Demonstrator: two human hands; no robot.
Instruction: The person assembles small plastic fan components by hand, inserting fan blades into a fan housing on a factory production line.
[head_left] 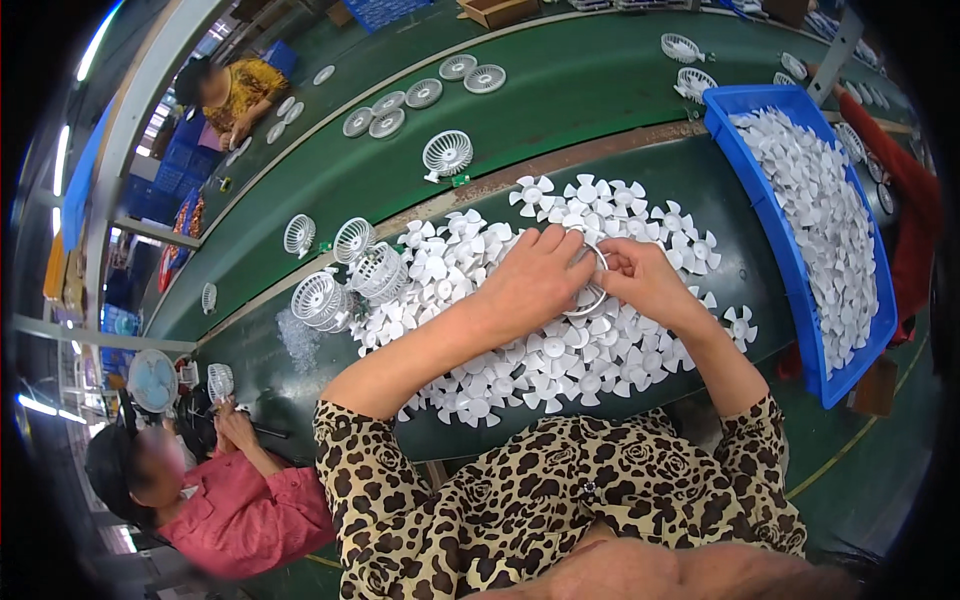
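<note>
The arched, palm-down left hand (545,268) clasps, and the inward-turned right hand (640,278) pinches, a white ring (597,303) above piled fan blades (553,347).

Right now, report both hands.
Left hand: bent over the white ring; grip cannot be told.
Right hand: closed, holding the white ring's edge.

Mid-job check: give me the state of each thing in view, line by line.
Left hand: curled over the white round frame, fingertips partly hidden.
Right hand: pinching the frame's rim.
White round frame: held, partly covered.
White fan blades: loose, heaped on the table.
Blue tray: filled with more blades.
Fan cages: bunched beside the heap.
Round grilles: flat on the belt.
</note>
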